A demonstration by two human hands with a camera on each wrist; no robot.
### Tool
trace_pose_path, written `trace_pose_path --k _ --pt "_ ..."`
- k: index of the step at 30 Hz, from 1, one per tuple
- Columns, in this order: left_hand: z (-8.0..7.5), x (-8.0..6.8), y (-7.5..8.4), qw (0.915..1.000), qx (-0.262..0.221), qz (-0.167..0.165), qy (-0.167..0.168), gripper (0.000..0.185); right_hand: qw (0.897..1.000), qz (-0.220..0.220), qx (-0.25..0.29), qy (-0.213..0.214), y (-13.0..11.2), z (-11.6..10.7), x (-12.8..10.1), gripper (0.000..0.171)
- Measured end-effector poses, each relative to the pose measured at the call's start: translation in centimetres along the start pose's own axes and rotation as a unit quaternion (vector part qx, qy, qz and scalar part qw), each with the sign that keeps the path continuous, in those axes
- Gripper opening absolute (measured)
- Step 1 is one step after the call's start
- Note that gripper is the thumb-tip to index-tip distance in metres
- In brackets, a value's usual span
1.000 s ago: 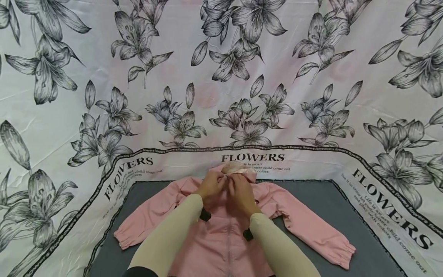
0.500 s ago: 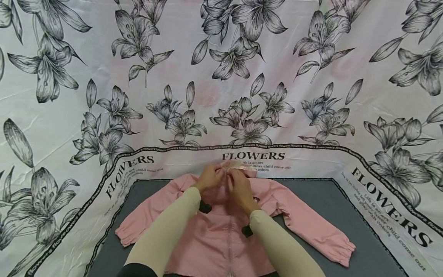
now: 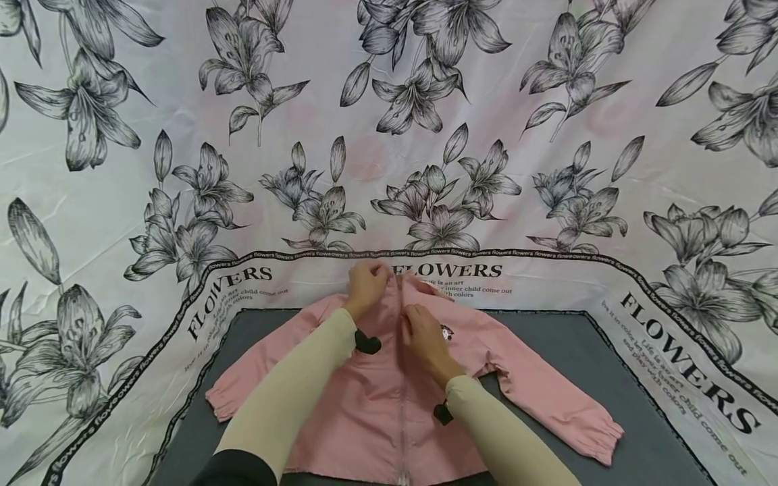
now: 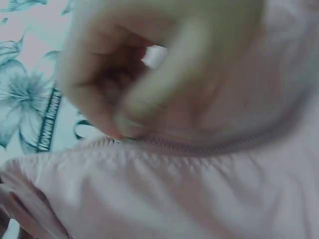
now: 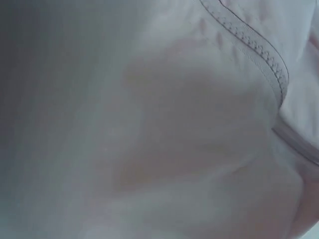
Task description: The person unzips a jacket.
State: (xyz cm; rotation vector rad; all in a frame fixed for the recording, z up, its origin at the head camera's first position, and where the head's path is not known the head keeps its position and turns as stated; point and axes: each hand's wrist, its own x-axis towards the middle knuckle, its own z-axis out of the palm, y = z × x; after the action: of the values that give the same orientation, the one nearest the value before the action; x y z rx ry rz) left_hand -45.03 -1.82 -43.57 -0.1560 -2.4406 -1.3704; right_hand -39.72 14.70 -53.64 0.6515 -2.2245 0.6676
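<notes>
A pink zip-up jacket (image 3: 365, 398) lies front up with its sleeves spread. My left hand (image 3: 367, 290) pinches the collar edge at the top of the front, between thumb and fingers. In the left wrist view, the left hand (image 4: 164, 64) is blurred, its thumb tip right at the zipper teeth (image 4: 189, 147). Lower on the chest, my right hand (image 3: 427, 341) has its fingers curled at the zipper (image 3: 403, 405). A zipper tape (image 5: 254, 45) curves across the right wrist view, where dark blur hides the fingers and whatever they pinch.
Under the jacket is a grey surface (image 3: 547, 337). White cloth (image 3: 340, 283) with printed black flowers borders it and rises behind. A small dark print (image 3: 446, 332) shows on the jacket's chest, and the right sleeve (image 3: 559, 405) stretches toward the lower right.
Both hands were together at the collar. The left has since lifted up and slightly left with the collar edge, while the right has slid a little down the front. The collar now stands up straighter.
</notes>
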Motion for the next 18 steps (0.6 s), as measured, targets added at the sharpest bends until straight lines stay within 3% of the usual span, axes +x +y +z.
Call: trace_pose_path --k 5,9,16,18 --pt "-0.9 1.0 1.4 0.9967 -0.059 -0.047 0.031 0.032 0.999 -0.033 -0.011 -0.011 -0.5 0.1 -0.6 0.006" --pt "-1.8 1.8 2.4 0.9931 -0.076 -0.072 0.053 0.032 0.996 -0.082 -0.012 -0.029 -1.2 0.0 -1.0 0.009" --pt "-3.3 2.9 3.4 0.9865 -0.088 -0.118 0.071 0.034 0.994 -0.099 -0.024 -0.048 -2.5 -0.1 -2.2 0.009" --pt "-3.7 3.1 3.6 0.98 -0.113 -0.141 0.084 0.035 0.992 -0.114 -0.022 -0.048 -2.8 -0.2 -2.6 0.008"
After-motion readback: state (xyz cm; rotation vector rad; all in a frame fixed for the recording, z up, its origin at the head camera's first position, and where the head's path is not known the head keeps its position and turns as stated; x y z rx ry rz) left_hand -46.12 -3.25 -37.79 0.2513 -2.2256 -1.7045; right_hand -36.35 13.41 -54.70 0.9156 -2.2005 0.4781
